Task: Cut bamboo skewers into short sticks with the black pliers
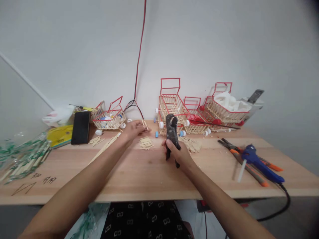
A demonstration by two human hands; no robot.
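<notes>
Between the fingers of my left hand (pixel 136 129) are short pale wooden sticks (pixel 145 125), held slightly tilted above the table. Just below that hand lies a small pile of cut sticks (pixel 146 143). My right hand (pixel 177 151) is wrapped round the handles of a black hand cutter (pixel 171 127), its head pointing up and away from me. Whether the cutter's jaws are parted is hard to see. Beyond the cutter stands a miniature shopping cart (pixel 171 103) built of sticks, with a red handle and small white and blue wheels.
More stick carts (pixel 109 119) line the wall on both sides. A blue glue gun (pixel 261 164) and orange-handled pliers (pixel 246 166) lie at right. On the left are a phone (pixel 81 127), a yellow packet (pixel 59 136) and wrapped chopsticks (pixel 30 161). Wood scraps (pixel 190 145) lie near my right hand.
</notes>
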